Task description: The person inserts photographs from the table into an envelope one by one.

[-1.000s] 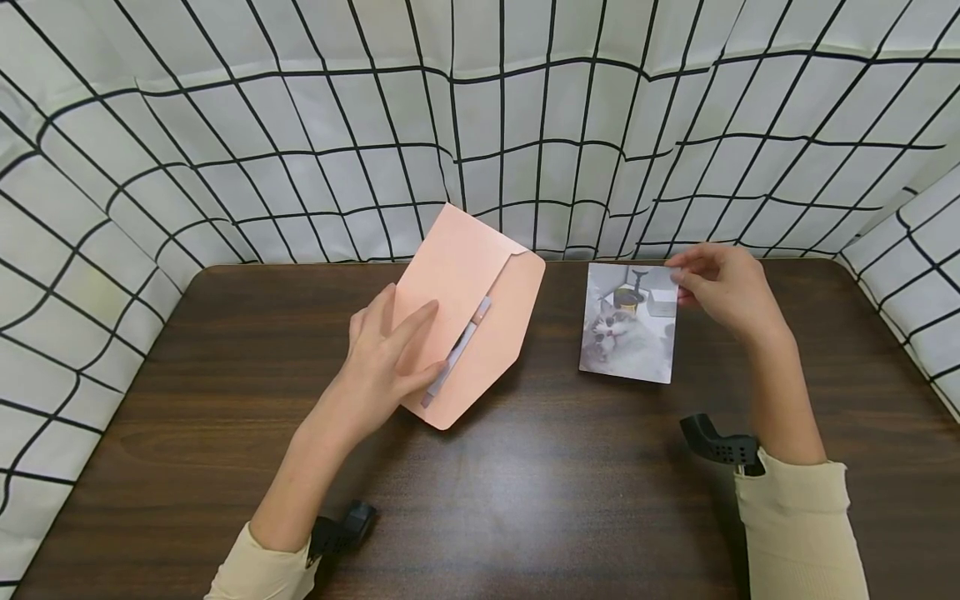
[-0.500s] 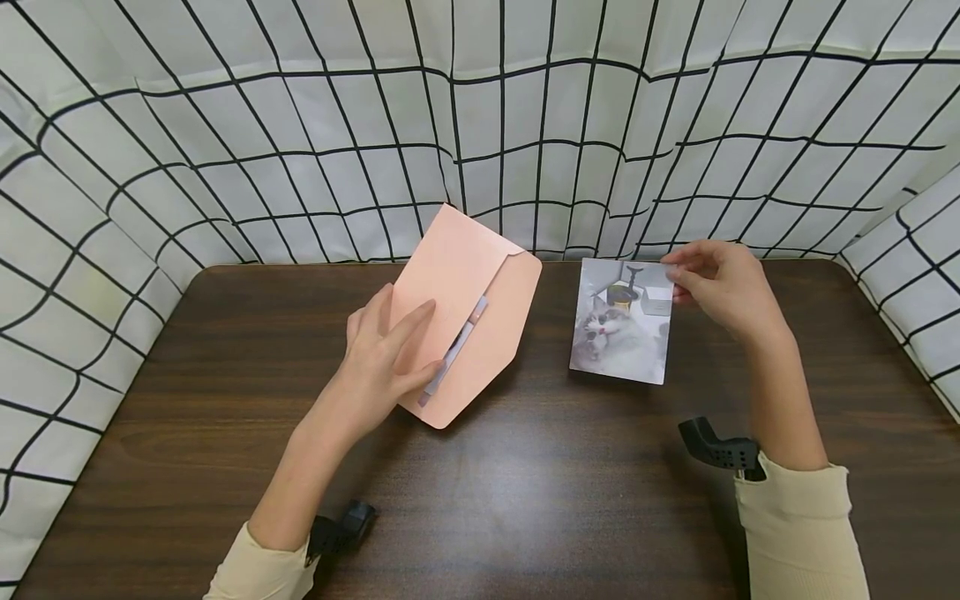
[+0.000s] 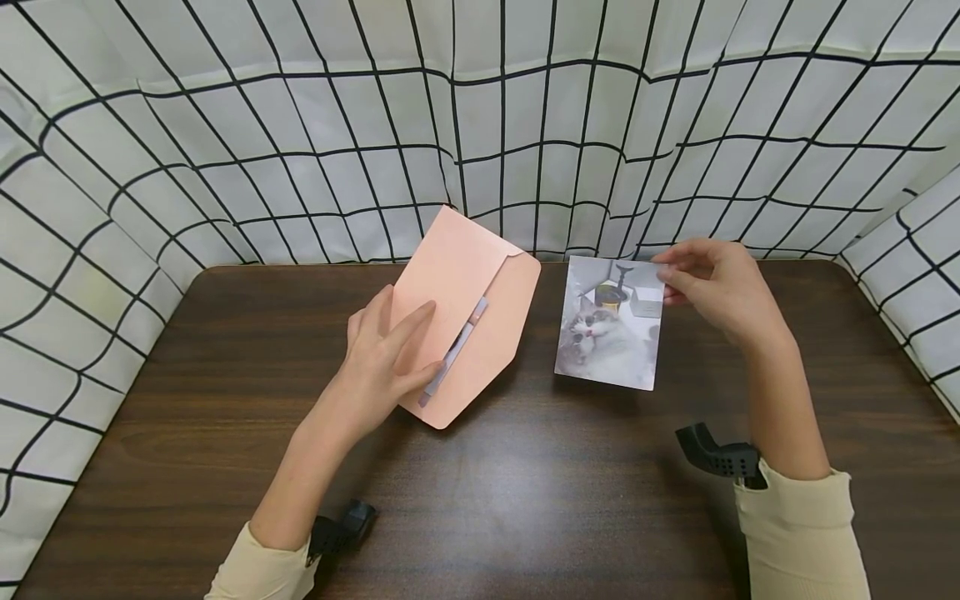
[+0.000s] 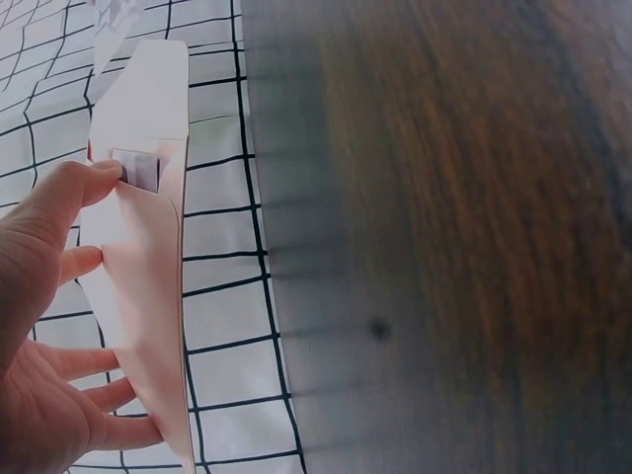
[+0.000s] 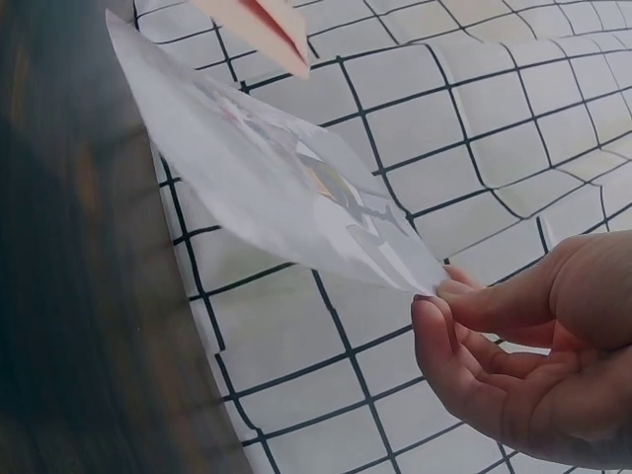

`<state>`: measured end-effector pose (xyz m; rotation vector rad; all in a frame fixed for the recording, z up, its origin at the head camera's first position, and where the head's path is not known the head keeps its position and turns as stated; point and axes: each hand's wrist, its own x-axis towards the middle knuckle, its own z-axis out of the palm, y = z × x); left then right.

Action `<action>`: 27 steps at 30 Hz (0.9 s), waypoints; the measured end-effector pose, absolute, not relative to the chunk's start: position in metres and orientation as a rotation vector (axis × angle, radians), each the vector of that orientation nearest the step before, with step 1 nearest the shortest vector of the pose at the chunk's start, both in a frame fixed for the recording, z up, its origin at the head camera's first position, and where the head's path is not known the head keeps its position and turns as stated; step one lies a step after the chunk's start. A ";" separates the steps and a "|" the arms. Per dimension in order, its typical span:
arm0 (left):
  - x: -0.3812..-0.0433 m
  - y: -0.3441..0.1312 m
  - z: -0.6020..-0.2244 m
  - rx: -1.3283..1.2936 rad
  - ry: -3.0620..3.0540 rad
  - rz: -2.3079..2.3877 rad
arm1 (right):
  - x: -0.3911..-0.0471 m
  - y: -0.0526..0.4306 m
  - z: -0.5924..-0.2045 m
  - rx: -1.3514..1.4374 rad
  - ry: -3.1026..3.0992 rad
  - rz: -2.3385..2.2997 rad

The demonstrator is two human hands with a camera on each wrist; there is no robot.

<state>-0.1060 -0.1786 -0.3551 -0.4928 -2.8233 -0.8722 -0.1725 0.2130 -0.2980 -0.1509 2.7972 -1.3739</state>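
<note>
A peach-pink envelope (image 3: 468,317) with its flap open is tilted at the middle of the table. Thumb and fingers of my left hand (image 3: 378,350) hold it by its left side, the thumb lying at the mouth. A narrow strip of a greyish card (image 3: 453,352) shows in that mouth; most of it is hidden inside. Over to the right, my right hand (image 3: 716,287) pinches the upper right corner of a cat photo card (image 3: 609,325) between thumb and fingers. In the right wrist view the photo card (image 5: 267,178) is raised and bends slightly, with the envelope (image 5: 259,25) beyond it.
Dark wood table (image 3: 495,517) lies under both hands. A white curtain with black grid lines (image 3: 480,117) rises behind its far edge and at the sides. Black wrist devices (image 3: 716,450) are worn near the cream sleeves (image 3: 798,525).
My right hand has carried the photo card a little to the left, toward the envelope. The left hand and the envelope have hardly moved.
</note>
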 end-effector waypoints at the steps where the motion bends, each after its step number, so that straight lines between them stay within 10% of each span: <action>1: -0.106 -0.179 -0.355 -0.492 -2.822 -0.870 | -0.172 0.212 -0.297 -0.159 2.793 -1.380; 27: -0.105 -0.176 -0.357 -0.495 -2.796 -0.899 | -0.167 0.187 -0.293 -0.242 2.556 -1.518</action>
